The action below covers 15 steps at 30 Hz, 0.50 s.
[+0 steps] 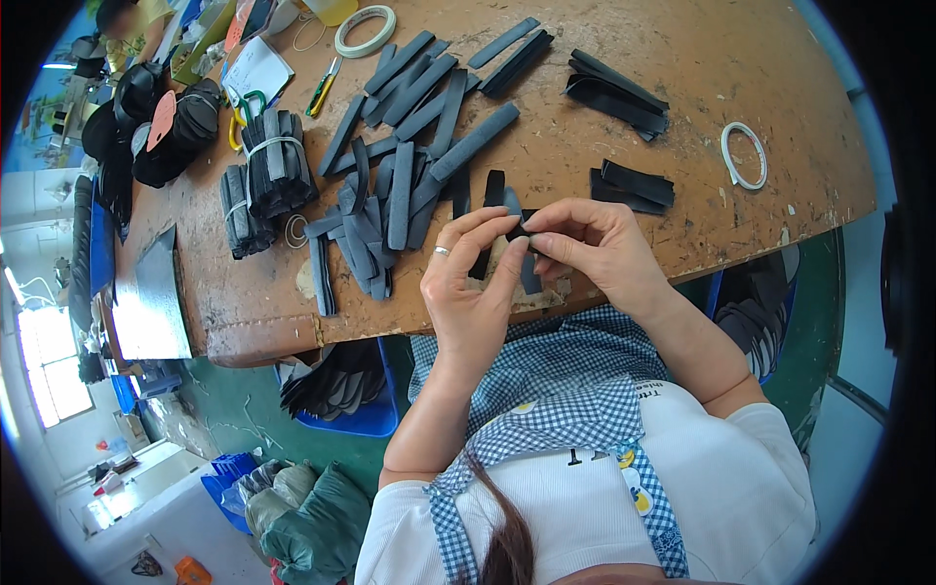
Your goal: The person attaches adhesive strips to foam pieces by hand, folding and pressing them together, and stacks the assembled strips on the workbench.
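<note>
At the near edge of the table, my left hand (pixel 471 273) and my right hand (pixel 606 246) meet with fingertips pinched together. Between them they hold a small dark strip (pixel 527 218), mostly covered by the fingers. Just behind my left fingers a black strip (pixel 495 183) shows, and a grey-blue strip (pixel 531 276) appears below the fingertips; whether either belongs to the held piece, I cannot tell. Left of my hands spreads a loose pile of grey strips (pixel 400 195). Black strips (pixel 632 187) lie in a small stack to the right.
Banded strip bundles (pixel 278 161) stand at the left, near green-handled scissors (pixel 252 101) and a yellow cutter (pixel 322 90). Tape rolls (pixel 365 31) (pixel 744 156) lie on the wooden table (pixel 702 88). Another black stack (pixel 616 95) sits farther back. Blue bins (pixel 375 414) stand below. A person (pixel 136 29) is at far left.
</note>
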### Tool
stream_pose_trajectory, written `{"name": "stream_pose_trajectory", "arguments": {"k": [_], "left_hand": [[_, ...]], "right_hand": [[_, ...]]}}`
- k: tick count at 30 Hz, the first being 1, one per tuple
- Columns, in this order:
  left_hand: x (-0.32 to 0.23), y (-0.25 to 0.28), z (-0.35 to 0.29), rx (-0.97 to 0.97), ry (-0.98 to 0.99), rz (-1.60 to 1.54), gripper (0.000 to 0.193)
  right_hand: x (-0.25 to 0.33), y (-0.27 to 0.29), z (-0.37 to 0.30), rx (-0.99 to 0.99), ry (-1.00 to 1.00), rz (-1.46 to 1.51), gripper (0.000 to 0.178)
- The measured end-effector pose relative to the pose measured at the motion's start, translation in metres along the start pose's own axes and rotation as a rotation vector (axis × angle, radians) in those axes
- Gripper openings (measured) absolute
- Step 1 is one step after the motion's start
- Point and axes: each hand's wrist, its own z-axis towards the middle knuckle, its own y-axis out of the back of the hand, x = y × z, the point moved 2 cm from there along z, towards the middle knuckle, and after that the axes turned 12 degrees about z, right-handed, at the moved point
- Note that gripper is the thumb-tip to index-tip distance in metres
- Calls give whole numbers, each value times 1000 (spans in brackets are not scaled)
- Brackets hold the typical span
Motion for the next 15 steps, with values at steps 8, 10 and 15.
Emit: {"name": "stream_pose_trajectory", "arguments": {"k": [8,10,15], "left_hand": [[6,8,1,55,263,-307,18],[4,5,2,66,325,-350,18],[-11,-18,5,68,465,-554,19]], "right_hand": [[3,-13,3,-6,46,-47,20],[12,-12,-1,-55,77,-105,20],[26,12,-10,-65,123,-137,21]]}}
